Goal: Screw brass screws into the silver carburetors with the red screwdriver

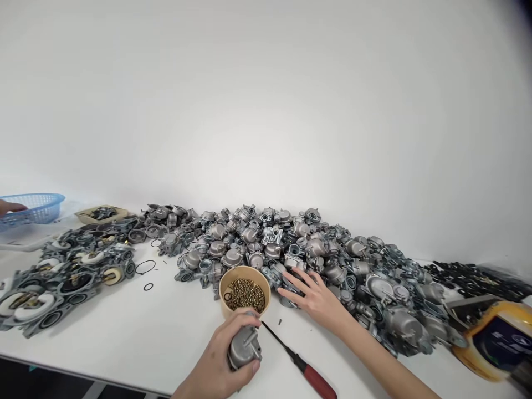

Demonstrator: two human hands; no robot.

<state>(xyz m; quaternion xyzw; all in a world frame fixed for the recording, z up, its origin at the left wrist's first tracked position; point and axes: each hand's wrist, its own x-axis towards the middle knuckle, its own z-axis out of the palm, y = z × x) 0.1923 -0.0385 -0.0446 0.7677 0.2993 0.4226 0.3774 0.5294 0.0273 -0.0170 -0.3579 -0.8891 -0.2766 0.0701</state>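
Note:
My left hand (222,354) is wrapped round a grey metal carburetor (244,348), just in front of a round tan tub (226,277) of small brass-coloured screws (246,293). The far side of the carburetor is hidden by my fingers. My right hand (313,296) reaches to the front of a big pile of carburetors (274,249), fingers spread; the fingertips seem to lie on or close over the pile. Between my hands a screwdriver (305,371) with a red and black handle rests on the white table, its tip near the tub.
Opened carburetor bodies (72,277) with white floats lie at left, beside black rubber rings (145,267). Behind them are a tan tray (102,214) and a blue basket (44,206) with another person's hand (11,207). At right are black parts (477,280) and a yellow container (494,343).

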